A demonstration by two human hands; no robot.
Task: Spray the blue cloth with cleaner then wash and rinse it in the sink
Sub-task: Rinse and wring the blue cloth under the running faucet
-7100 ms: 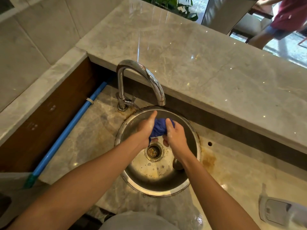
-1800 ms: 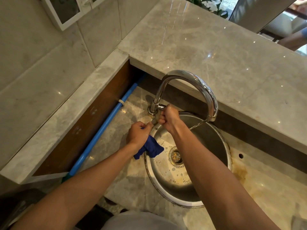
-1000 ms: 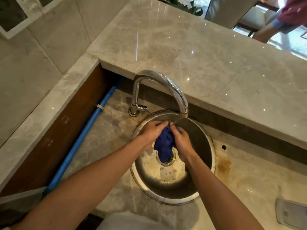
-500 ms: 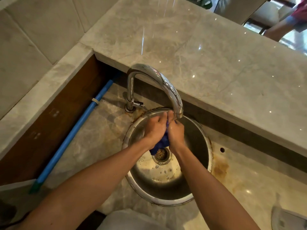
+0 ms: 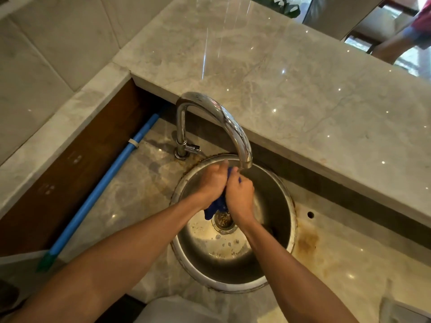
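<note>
Marble counter [image 5: 291, 94] frames the round sink [image 5: 283, 250], where my left hand [image 5: 213, 180] and right hand [image 5: 240, 194] clench the blue cloth [image 5: 213, 209] between them under the faucet [image 5: 233, 129]; limp, probably sodden and slippery, best gripped bunched mid-wad.

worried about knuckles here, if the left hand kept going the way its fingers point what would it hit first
Probably the faucet spout, just beyond the left hand holding the blue cloth; depth is unclear, so it might pass beneath it.

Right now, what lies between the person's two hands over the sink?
In the head view, the bunched blue cloth is squeezed between the left hand and right hand, below the faucet spout and above the drain.
</note>
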